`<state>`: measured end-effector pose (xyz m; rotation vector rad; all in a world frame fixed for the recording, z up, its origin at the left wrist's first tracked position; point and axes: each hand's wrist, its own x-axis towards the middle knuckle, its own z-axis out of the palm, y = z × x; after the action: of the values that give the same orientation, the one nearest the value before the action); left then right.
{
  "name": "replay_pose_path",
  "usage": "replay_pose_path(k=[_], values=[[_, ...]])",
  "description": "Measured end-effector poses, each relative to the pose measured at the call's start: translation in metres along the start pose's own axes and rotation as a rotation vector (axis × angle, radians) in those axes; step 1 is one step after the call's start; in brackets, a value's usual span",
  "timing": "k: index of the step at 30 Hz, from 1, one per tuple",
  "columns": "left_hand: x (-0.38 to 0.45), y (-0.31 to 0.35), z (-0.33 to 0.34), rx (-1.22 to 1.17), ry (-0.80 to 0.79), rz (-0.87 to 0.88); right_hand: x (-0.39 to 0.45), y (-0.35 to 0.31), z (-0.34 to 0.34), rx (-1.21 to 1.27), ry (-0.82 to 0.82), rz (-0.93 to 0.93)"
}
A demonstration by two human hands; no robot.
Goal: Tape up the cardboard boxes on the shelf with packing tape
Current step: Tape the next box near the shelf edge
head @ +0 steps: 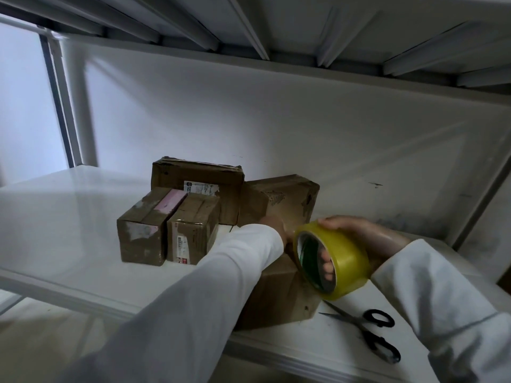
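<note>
**Hands at a box on a white shelf, tape roll in the right**

A head-worn view looks down onto a white shelf (69, 222) with a white wall behind and the ribbed underside of another shelf above.

Both arms, in white sleeves, reach in from below. The right hand (365, 239) grips a yellow tape roll (331, 258): the fingers curl over its top edge and fingertips show through the hollow core. The roll is tilted, its open face turned towards the camera, and it hangs over the near right corner of the front box (279, 297).

The left hand (276, 226) lies on top of that front box, just left of the roll. The sleeve and roll hide most of it, so I cannot tell whether its fingers are flat or curled.

The front box sits near the shelf's front edge. Behind it stands a tilted box (279, 201), touching a larger labelled box (197, 183) to its left. In front of that one, two small boxes stand side by side: one with pink tape (143, 228) and one with a printed label (192, 230).

Black-handled scissors (370, 333) lie closed on the shelf, right of the front box, under the right forearm.
</note>
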<state>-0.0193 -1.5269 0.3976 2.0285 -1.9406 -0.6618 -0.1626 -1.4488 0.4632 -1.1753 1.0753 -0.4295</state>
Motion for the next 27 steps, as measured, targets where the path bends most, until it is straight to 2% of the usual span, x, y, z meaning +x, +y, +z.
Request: replay_pose_path(k=[11, 17, 21, 24, 27], values=[[0.014, -0.006, 0.006, -0.054, -0.006, 0.015, -0.012, 0.037, 0.004, -0.004, 0.023, 0.167], [0.017, -0.002, 0.007, -0.032, -0.029, -0.015, -0.01, 0.058, 0.005, 0.081, 0.064, 0.163], [0.024, 0.002, 0.004, 0.116, -0.118, -0.044, -0.008, 0.069, 0.007, 0.053, 0.103, 0.107], [0.026, 0.004, 0.006, 0.185, -0.186, -0.033, 0.001, 0.087, 0.005, 0.002, -0.004, 0.089], [0.027, 0.001, 0.013, 0.178, -0.195, -0.006, 0.01, 0.103, 0.001, 0.051, -0.062, 0.066]])
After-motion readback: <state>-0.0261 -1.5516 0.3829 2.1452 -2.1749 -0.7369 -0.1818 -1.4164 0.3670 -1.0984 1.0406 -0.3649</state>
